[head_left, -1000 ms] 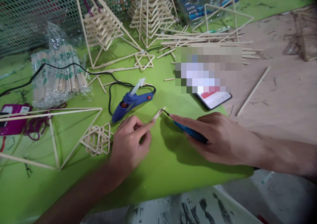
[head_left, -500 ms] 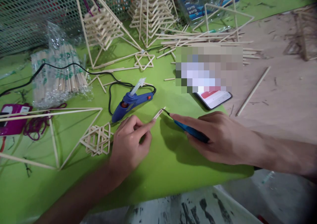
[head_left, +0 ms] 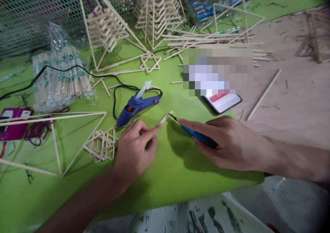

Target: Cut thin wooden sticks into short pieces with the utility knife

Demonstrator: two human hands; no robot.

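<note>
My left hand [head_left: 138,147] presses short wooden sticks [head_left: 165,117] down on the green tabletop [head_left: 170,178], its index finger stretched along them. My right hand [head_left: 227,142] grips a blue-handled utility knife [head_left: 198,136], index finger along its top. The dark blade tip touches the far end of the sticks. A blue hot glue gun [head_left: 136,107] with a clear glue stick lies just beyond my left hand. Left of that hand is a small lattice of stacked sticks [head_left: 100,145].
Larger stick frames [head_left: 105,30] stand at the back beside loose sticks [head_left: 213,39]. Plastic-wrapped chopsticks [head_left: 62,71] lie at left, near a black cord [head_left: 85,68]. A phone [head_left: 227,102], partly pixelated, rests beyond my right hand. A triangular stick frame [head_left: 56,150] occupies the near left.
</note>
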